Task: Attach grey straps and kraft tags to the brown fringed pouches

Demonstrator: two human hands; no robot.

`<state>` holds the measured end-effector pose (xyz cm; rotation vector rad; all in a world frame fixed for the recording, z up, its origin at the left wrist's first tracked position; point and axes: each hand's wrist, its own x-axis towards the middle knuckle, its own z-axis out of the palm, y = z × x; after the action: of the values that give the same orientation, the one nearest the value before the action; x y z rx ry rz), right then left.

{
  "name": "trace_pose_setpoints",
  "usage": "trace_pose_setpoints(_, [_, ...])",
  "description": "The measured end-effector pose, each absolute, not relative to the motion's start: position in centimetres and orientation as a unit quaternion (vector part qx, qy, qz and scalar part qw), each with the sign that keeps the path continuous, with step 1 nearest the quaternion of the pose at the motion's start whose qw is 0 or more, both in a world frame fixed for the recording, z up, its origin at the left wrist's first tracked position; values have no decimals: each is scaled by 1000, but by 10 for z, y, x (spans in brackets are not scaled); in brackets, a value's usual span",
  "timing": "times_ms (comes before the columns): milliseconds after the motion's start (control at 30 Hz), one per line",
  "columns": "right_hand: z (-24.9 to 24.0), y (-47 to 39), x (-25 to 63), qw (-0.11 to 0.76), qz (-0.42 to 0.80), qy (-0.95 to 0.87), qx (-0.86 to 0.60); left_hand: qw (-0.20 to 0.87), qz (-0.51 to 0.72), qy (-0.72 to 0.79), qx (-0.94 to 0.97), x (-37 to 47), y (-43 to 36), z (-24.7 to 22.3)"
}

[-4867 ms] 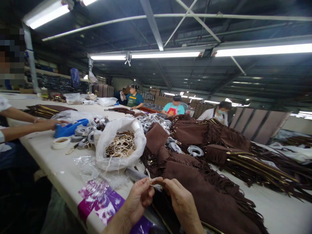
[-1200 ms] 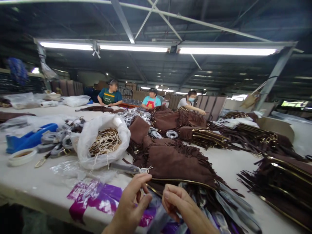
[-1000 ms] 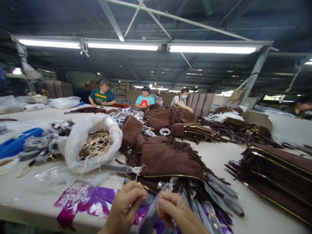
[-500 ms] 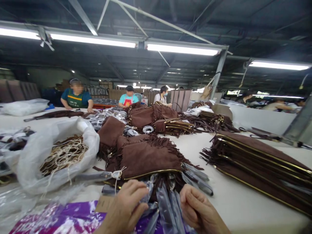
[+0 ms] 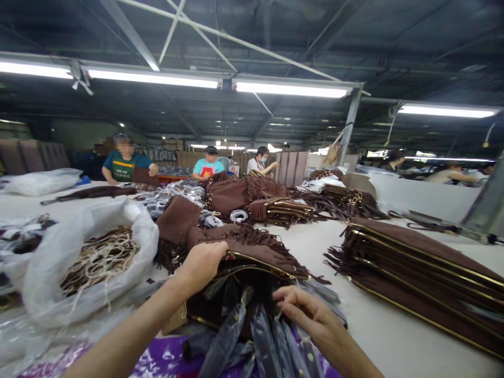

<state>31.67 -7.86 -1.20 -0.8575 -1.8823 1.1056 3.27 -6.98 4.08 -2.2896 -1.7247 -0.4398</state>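
Observation:
A brown fringed bag [image 5: 255, 249] with a gold zipper lies in front of me, its mouth parted and dark inside. My left hand [image 5: 207, 265] is closed on the bag's upper zipper edge and holds it raised. At the right side of the opening is my right hand [image 5: 301, 310], thumb and fingers drawn together; what they pinch, if anything, is hidden. Several dark straps in clear plastic sleeves [image 5: 265, 341] spread from beneath the opening toward me. A cardboard tag [image 5: 175, 320] shows beside my left forearm.
A white plastic sack [image 5: 37, 283] of tags with strings stands at left. Stacked brown zippered bags [image 5: 425, 278] lie at right. Farther back are more brown bags [image 5: 232, 194] and wrapped straps [image 5: 177, 191]. Purple printed plastic [image 5: 157, 357] covers the near edge. Several people work beyond.
My left hand has moved up and taken hold of the bag's zipper edge, lifting it so the mouth gapes. My right hand has moved slightly up toward the opening.

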Motion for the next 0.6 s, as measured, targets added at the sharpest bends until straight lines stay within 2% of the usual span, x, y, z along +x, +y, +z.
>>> trace_pose_setpoints(100, [9, -76, 299, 391, 392, -767, -324, 106, -161, -587, -787, 26, -67, 47])
trace_pose_setpoints(200, [22, -79, 278, 392, 294, -825, -281, 74, -177, -576, -795, 20, -68, 43])
trace_pose_setpoints(267, [22, -81, 261, 337, 221, -878, -259, 44, -194, -572, -796, 19, -70, 38])
trace_pose_setpoints(400, [4, -76, 234, 153, 115, -934, -303, -28, -266, -577, -771, 16, -69, 37])
trace_pose_setpoints(467, [-5, -69, 226, 159, 154, -925, -307, -73, -312, -574, -754, 13, -66, 38])
trace_pose_setpoints(600, [-5, -56, 215, 266, 358, -846, -293, -175, -399, -556, -708, 6, -53, 25])
